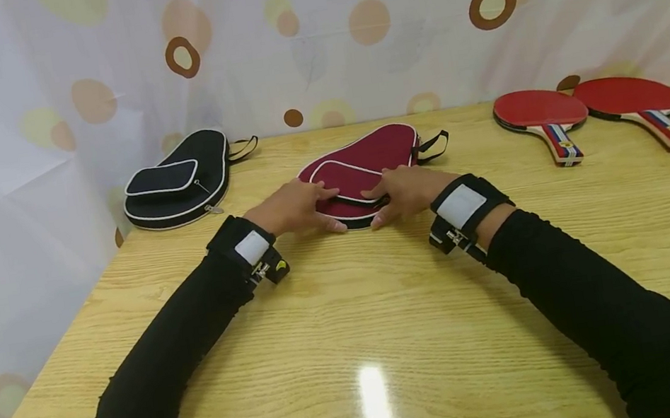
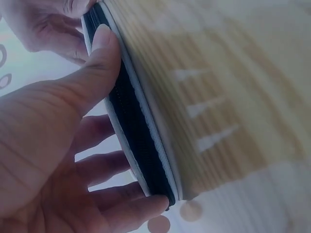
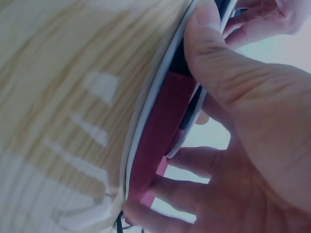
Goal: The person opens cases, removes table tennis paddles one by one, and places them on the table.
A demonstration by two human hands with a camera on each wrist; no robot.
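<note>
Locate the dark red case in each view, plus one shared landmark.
Head: the dark red case lies near centre, touched by the left hand and the right hand.
Left wrist: its black side slants from upper left to bottom centre.
Right wrist: its dark red and black side slants from right of top centre to left of bottom centre.
Shared landmark: the white piping along its edges.

Bright head view, white glare on the table [image 1: 304, 356], hazy bluish wrist views, washed-out backgrounds

the maroon case [image 1: 352, 176] blocks centre, with room before the paddles [image 1: 538, 107].
</note>
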